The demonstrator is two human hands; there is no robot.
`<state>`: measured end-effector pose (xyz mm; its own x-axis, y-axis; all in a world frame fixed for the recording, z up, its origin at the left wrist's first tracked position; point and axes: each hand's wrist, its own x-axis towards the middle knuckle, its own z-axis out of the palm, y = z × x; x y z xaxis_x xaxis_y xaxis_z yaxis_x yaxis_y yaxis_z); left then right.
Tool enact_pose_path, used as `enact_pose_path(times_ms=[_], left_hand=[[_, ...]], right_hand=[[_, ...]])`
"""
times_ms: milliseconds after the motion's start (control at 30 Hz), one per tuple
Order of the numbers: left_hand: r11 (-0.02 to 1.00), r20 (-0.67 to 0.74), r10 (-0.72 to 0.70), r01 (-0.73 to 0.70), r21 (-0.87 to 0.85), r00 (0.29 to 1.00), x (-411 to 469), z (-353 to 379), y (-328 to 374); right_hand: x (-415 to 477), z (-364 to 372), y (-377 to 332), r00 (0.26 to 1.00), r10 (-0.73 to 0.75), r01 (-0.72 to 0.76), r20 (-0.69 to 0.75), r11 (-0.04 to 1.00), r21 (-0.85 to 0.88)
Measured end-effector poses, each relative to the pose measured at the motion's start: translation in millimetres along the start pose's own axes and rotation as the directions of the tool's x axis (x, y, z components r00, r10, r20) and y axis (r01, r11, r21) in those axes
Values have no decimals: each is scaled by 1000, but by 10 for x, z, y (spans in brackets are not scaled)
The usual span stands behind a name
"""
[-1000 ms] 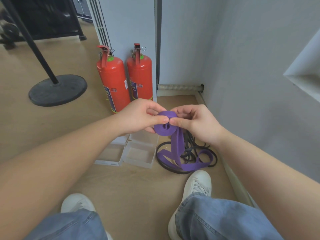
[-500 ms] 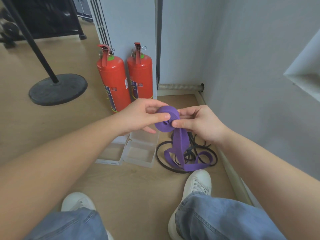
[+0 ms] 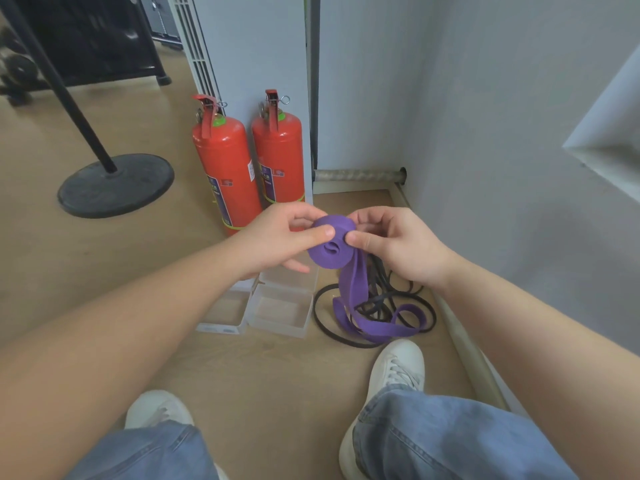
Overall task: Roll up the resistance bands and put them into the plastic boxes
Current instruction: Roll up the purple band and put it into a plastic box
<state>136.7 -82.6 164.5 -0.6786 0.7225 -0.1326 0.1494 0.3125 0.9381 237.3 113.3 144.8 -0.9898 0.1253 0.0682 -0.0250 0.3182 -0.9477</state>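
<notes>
Both hands pinch one item: left hand (image 3: 277, 237) and right hand (image 3: 391, 244) grip a partly wound purple resistance band (image 3: 330, 245) from opposite sides, held in the air over the floor. Unrolled tail hangs straight down from the roll's right edge, nearer the right hand, onto the black bands (image 3: 384, 299). Two clear plastic boxes (image 3: 280, 306), open, lie below-left, nearer the left hand.

Matt, rubbery purple band (image 3: 332, 252), smooth all along. Clear, faintly frosted plastic boxes (image 3: 277, 327). Glossy red painted metal on the fire extinguishers (image 3: 225, 174). Smooth wood-look floor (image 3: 277, 375), blue denim cloth on the jeans (image 3: 450, 438).
</notes>
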Motion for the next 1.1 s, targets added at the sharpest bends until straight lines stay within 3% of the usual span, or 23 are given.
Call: enact_pose_path(times_ms=[67,100,233,300,400,633,800,967,1100], left_hand=[[981,24,7,-11,193,1000,1,-29,18],[982,22,7,-11,188,1000,6,-28,21],[997,-8,-1,0,-72,1000,17,-1,-23],[984,-11,-7,5,-179,1000,29,41,-65],[973,-22,-5,0,-229,1000,52,91,-82],[987,17,56,-58,149,998,43,33,-36],[994,45,-51,55,-97,998,32,1,-56],[896,91,-84,115,-428,992,12,72,-90],[895,84,-67,97,-436,994,5,104,-75]], right_hand=[[-11,8,-23,1000,-21,23,19,993,-114],[-11,24,-47,999,-29,31,18,991,-129],[32,28,-85,999,2,-2,-33,1000,8],[34,-50,-72,999,48,-49,10,997,67],[-3,-124,-16,996,88,-91,33,990,104],[-18,1,-26,998,11,-1,68,989,-149],[6,-14,-56,996,32,-32,85,999,0],[18,-65,5,986,69,-110,150,951,288],[7,-84,-36,993,48,-64,105,985,162]])
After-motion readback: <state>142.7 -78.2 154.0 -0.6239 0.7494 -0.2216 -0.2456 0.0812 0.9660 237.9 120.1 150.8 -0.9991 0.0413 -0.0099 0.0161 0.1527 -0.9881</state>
